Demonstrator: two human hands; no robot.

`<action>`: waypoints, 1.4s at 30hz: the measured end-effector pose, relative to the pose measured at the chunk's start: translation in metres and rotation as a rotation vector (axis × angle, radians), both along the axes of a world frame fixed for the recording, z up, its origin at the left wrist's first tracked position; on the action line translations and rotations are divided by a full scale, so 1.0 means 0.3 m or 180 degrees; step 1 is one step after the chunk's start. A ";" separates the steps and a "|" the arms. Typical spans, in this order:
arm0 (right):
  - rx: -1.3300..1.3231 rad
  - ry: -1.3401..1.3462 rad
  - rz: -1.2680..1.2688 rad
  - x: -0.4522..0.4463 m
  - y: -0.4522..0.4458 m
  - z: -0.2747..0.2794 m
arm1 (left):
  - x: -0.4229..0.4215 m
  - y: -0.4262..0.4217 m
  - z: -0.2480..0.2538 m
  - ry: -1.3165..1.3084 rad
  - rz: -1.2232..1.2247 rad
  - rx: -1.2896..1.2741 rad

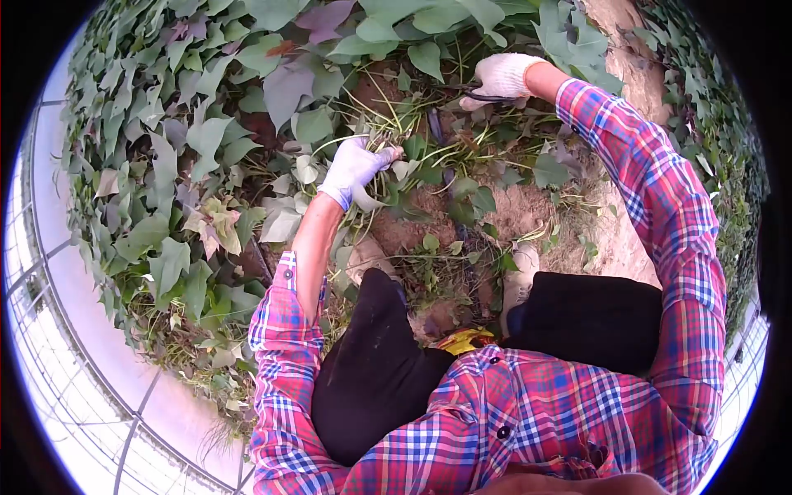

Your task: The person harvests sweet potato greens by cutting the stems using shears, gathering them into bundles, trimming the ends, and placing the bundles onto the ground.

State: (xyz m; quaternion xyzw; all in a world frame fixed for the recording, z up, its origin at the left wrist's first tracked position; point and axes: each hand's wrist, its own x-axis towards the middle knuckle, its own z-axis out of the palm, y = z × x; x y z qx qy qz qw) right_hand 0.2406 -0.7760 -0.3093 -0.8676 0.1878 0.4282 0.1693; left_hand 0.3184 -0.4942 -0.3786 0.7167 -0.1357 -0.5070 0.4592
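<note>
My left hand, in a pale glove, is closed round a bunch of leafy vine cuttings. Their thin green stems fan out above the thumb, and some broad leaves hang below the fist. Up and to the right, my right hand, in a white knitted glove, grips what look like dark-handled scissors. Their blades are hard to make out against the foliage. Between the two hands lie tangled vine stems with green leaves, low over the soil.
Dense lobed-leaf vines cover the left and top. A dark hose runs along the brown soil between my shoes. Something yellow and red lies between my legs. A framed translucent wall curves along the left.
</note>
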 end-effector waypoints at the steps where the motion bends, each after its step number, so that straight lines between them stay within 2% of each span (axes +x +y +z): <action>1: -0.0008 0.0009 0.0012 0.011 -0.006 -0.019 | 0.002 0.003 -0.003 0.0009 0.0012 -0.0008; 3: -0.0294 -0.0377 0.0719 0.035 -0.017 -0.075 | 0.010 0.010 -0.015 -0.0064 -0.0010 -0.0071; 4: -0.0441 -0.0354 0.0879 0.045 0.016 -0.010 | 0.011 0.016 -0.015 -0.0029 0.0026 -0.0130; 6: -0.0594 -0.0335 0.0939 0.060 -0.003 -0.040 | 0.021 0.027 -0.019 -0.0230 -0.0140 0.0004; 10: -0.0818 -0.0115 0.1164 0.087 0.045 0.026 | 0.011 0.028 -0.021 -0.0158 0.0057 -0.0304; 15: -0.0794 -0.0110 0.1216 0.119 0.055 0.006 | 0.026 0.033 -0.036 -0.0231 -0.0126 -0.0112; 17: -0.0642 -0.0401 0.1469 0.121 0.027 -0.031 | 0.030 0.033 -0.034 -0.0234 -0.0170 -0.0112; 20: -0.0696 -0.0365 0.1672 0.122 0.028 -0.046 | 0.025 0.030 -0.012 -0.0188 -0.0093 -0.0147; 21: -0.0721 -0.0298 0.1496 0.109 0.030 -0.039 | 0.026 0.027 -0.004 -0.0231 -0.0125 -0.0054; 23: -0.0406 -0.0113 0.0604 0.068 0.000 -0.057 | 0.028 0.028 0.007 -0.0267 -0.0150 0.0057; 24: -0.0248 -0.0384 0.0436 0.033 -0.038 -0.103 | 0.028 0.031 0.005 -0.0262 -0.0143 0.0058; 26: 0.0194 -0.0250 -0.0309 -0.026 -0.024 -0.047 | 0.030 0.042 -0.010 -0.0206 0.0019 -0.0166; 27: 0.0238 -0.0083 -0.0175 -0.043 0.018 0.037 | 0.031 0.046 -0.007 -0.0203 0.0022 -0.0164; 29: 0.0194 -0.0841 0.0223 -0.101 -0.001 -0.010 | 0.032 0.047 0.006 -0.0145 0.0131 -0.0255; 32: 0.0271 -0.2090 -0.0147 -0.138 0.004 -0.016 | 0.043 0.051 0.012 -0.0163 0.0092 -0.0102; 33: 0.0303 -0.2182 -0.0353 -0.126 0.018 -0.020 | 0.044 0.052 0.009 -0.0177 0.0114 -0.0158; 35: 0.0394 -0.2816 -0.0233 -0.103 0.060 -0.024 | 0.043 0.054 0.003 -0.0145 0.0134 -0.0149; 37: 0.0324 -0.2824 0.0046 -0.056 0.087 -0.098 | 0.044 0.054 0.006 -0.0109 0.0128 -0.0107; 39: -0.0380 -0.2155 0.0409 -0.014 0.115 -0.186 | 0.040 0.052 0.012 -0.0179 0.0114 -0.0028; 42: -0.0550 -0.1909 0.0276 0.006 0.134 -0.332 | 0.041 0.055 0.028 -0.0179 0.0112 0.0138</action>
